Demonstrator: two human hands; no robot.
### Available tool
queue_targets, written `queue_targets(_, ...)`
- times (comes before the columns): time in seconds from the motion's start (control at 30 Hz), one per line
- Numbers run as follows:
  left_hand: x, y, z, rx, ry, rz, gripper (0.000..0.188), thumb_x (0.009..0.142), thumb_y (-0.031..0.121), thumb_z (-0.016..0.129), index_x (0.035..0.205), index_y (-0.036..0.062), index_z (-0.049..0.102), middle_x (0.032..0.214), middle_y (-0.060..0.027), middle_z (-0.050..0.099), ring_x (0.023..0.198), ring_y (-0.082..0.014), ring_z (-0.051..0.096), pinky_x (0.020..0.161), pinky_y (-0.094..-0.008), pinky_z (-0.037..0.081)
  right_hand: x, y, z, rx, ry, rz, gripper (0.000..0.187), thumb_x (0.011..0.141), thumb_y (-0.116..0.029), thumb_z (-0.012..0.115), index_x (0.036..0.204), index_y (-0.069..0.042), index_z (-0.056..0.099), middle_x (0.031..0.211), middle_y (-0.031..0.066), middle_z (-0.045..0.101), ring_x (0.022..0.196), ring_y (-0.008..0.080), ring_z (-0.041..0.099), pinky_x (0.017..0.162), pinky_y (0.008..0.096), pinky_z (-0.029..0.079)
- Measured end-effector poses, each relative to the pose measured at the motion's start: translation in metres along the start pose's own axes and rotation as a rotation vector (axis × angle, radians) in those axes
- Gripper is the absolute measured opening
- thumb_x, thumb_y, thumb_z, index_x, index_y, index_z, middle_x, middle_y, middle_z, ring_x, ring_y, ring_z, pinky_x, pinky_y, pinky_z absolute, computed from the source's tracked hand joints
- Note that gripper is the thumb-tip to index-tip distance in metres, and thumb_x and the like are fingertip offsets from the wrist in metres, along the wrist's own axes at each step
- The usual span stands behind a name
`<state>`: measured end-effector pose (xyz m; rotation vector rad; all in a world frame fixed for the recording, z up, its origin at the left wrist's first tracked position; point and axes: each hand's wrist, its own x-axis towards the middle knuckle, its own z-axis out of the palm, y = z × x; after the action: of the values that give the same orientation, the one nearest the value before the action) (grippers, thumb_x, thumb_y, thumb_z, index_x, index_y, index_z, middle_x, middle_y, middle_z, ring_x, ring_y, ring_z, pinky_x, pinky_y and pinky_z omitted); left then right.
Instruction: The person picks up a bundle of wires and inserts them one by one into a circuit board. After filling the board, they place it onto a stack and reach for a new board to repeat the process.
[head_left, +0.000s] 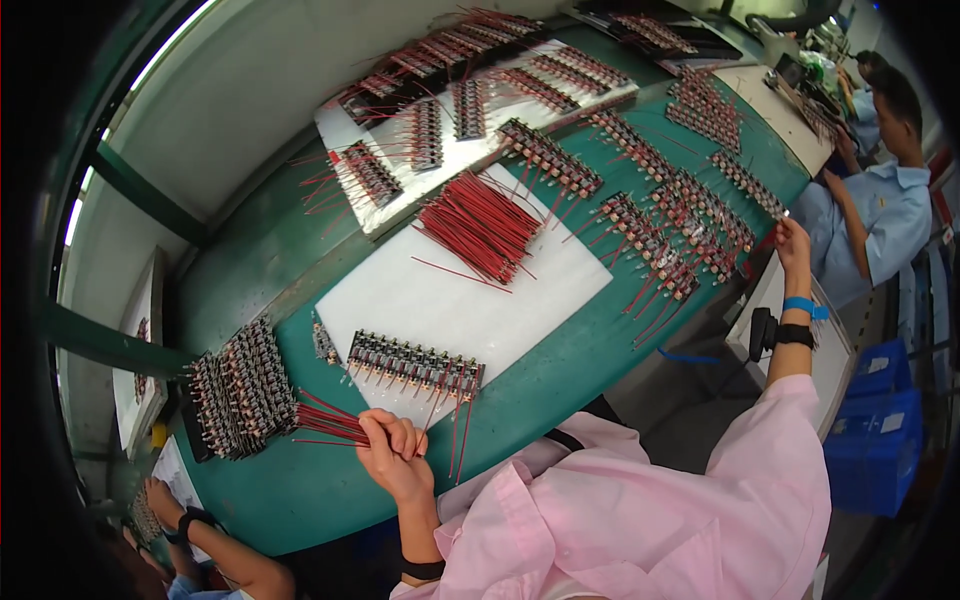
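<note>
My left hand is closed around a bundle of thin red wires, whose ends stick out to the left. Just beyond it, a circuit board strip with a few red wires hanging from it lies on the front of a white foam sheet. Far to the right, my outstretched right hand pinches the near end of another circuit board strip. A large pile of red and black wires rests on the foam sheet.
Stacked circuit boards stand at the left of the green table. Several wired boards lie at right, more on a silvery board behind. A co-worker sits at far right; another person's hand shows at lower left.
</note>
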<state>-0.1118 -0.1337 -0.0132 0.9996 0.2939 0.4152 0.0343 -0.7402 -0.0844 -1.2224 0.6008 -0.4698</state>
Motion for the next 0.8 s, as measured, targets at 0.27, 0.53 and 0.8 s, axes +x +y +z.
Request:
queue_targets(0.27,-0.004,0.002,-0.013,-0.038,-0.041,0.015,0.025,0.087,0.026,0.037,0.072,0.0061,0.041,0.049,0.0036,0.025,0.038,-0.0048,0.021,0.034,-0.0192,0.022,-0.02,-0.011,0.012,0.198,0.002,-0.159,0.007,0.071,-0.01,0.054,0.067,-0.005,0.051,0.055,0.0033,0.05,0.04,0.0097,0.04,0.037,0.0212,0.032)
queue_targets(0.53,-0.011,0.006,-0.025,-0.072,-0.057,-0.016,0.025,0.086,0.027,0.038,0.073,0.006,0.042,0.047,0.0034,0.026,0.036,-0.0049,0.022,0.033,-0.0201,0.022,-0.077,-0.083,0.027,0.206,-0.219,-0.282,0.009,0.073,-0.012,0.051,0.066,-0.005,0.051,0.052,0.0024,0.046,0.038,0.0091,0.038,0.038,0.0215,0.033)
queue_targets(0.8,-0.006,0.001,-0.03,-0.049,-0.098,-0.033,0.025,0.086,0.026,0.039,0.072,0.0056,0.042,0.047,0.0036,0.025,0.036,-0.0052,0.022,0.033,-0.0203,0.022,-0.114,-0.217,0.058,0.239,-0.46,-0.37,0.008,0.076,-0.012,0.046,0.069,-0.009,0.047,0.053,-0.001,0.044,0.035,0.0087,0.034,0.042,0.0241,0.034)
